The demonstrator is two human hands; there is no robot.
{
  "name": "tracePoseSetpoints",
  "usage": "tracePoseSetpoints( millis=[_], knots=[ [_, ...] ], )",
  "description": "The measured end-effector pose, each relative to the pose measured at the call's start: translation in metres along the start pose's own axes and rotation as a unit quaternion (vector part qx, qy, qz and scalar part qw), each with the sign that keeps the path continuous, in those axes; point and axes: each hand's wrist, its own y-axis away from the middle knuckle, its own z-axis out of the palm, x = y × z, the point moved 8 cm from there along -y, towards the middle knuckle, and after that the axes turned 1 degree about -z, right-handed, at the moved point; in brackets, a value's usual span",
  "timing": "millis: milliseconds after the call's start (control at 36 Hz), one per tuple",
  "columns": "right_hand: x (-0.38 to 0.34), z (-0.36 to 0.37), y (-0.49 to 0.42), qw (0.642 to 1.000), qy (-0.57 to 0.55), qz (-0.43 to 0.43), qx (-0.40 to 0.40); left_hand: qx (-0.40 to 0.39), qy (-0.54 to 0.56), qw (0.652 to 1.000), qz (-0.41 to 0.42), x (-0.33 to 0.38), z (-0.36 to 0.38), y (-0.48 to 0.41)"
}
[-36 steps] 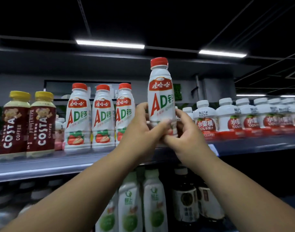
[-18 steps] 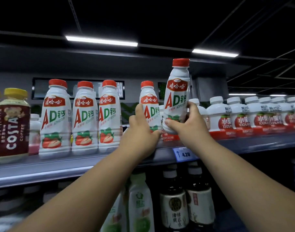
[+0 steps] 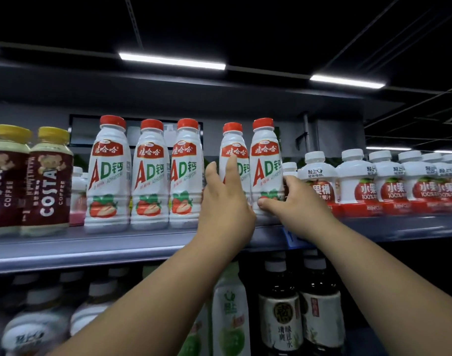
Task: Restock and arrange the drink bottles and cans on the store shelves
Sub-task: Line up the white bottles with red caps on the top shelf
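Note:
Five white AD calcium milk bottles with red caps stand on the upper grey shelf [image 3: 117, 242]. Three of them [image 3: 149, 176] form a tight row at the left. After a small gap come a fourth bottle [image 3: 235, 147] and a fifth bottle [image 3: 266, 165], side by side. My left hand [image 3: 224, 201] lies against the fourth bottle, with the forefinger straight up its front and the thumb at its left side. My right hand [image 3: 296, 201] grips the lower part of the fifth bottle, thumb in front and fingers round its right side. Both bottles stand upright on the shelf.
Two brown Costa coffee bottles [image 3: 47, 181] with yellow caps stand at the far left. A row of several squat white juice bottles [image 3: 358, 181] fills the shelf to the right. The shelf below holds green-and-white bottles [image 3: 230, 317] and dark tea bottles [image 3: 281, 317].
The bottle in my right hand came down from a tilted, raised position and now stands upright beside the fourth bottle. My left hand's fingers have straightened on the fourth bottle.

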Motion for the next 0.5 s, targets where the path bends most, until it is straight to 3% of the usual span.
tracePoseSetpoints(
  millis=[167,306,500],
  knots=[
    [-0.004,0.002,0.001,0.999,0.043,0.026,-0.008,0.0,-0.04,0.998,0.052,0.005,-0.012,0.008],
    [-0.005,0.003,0.003,0.995,0.091,0.034,0.004,0.063,-0.174,0.973,0.141,-0.009,-0.052,0.022],
    [-0.019,0.013,0.005,0.993,0.11,0.047,0.014,0.041,-0.259,0.961,0.087,-0.047,-0.07,0.016]
  ],
)
